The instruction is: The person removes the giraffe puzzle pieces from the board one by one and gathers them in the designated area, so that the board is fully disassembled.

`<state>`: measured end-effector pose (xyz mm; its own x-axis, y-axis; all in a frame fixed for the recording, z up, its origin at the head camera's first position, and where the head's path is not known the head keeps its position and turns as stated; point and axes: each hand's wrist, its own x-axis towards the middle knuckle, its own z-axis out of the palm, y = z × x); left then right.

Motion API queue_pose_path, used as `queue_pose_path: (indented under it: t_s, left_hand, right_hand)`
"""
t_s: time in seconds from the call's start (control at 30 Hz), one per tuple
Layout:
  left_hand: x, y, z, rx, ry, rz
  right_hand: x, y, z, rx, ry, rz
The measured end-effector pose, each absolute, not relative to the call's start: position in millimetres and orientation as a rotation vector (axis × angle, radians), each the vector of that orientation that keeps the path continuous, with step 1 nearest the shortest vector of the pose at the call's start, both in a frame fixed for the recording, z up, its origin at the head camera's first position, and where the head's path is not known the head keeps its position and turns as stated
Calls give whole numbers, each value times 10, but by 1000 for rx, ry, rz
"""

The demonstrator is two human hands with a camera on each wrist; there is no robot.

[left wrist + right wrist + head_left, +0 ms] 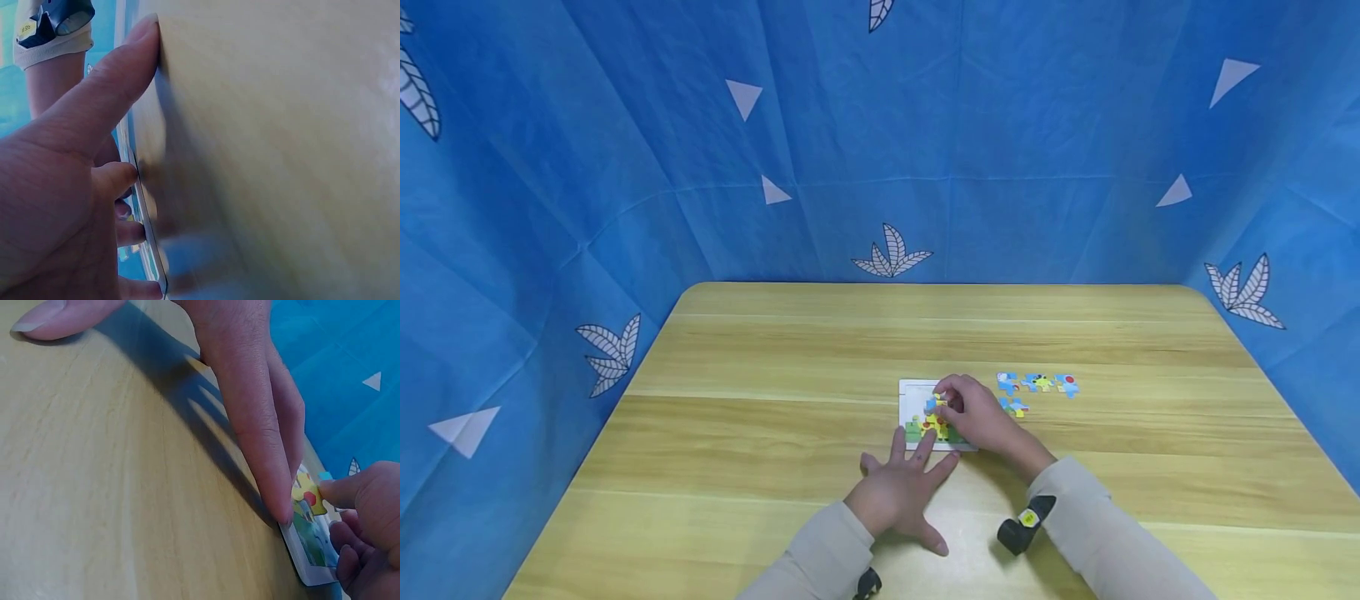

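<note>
A small white puzzle tray (916, 390) lies on the table, its lower part filled with green and yellow picture pieces. My left hand (898, 493) has its fingers spread, with fingertips on the tray's near edge and the thumb on the tabletop. Over the tray, my right hand (981, 419) pinches a blue-and-yellow puzzle piece (934, 404) between thumb and index finger, against the pieces laid there. Part of that piece is hidden by the fingers. In the right wrist view, the right thumb (344, 490) presses beside a yellow piece with a red spot (309, 497).
Several loose puzzle pieces (1037, 382) lie right of the tray, mostly blue with yellow and red details. The wooden table (760, 392) reaches back to a blue curtain (850, 125) with white leaf and triangle prints. Each sleeve carries a black wrist device (1026, 525).
</note>
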<state>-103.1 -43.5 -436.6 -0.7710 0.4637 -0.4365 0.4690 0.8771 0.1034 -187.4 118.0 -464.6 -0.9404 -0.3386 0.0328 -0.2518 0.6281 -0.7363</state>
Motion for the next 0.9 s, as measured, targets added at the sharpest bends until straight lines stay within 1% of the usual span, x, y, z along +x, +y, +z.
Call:
queue_pose_path:
  t_s: [0.53,0.9]
  left_hand:
    - [-1015,-451,-4336,683,2593,-3]
    - [-1004,-443,-4331,687,2601,-42]
  right_hand:
    - [-1797,1182,-4654,-458,2677,-1404]
    - [-1795,1360,-4618,-382,2679,-1458]
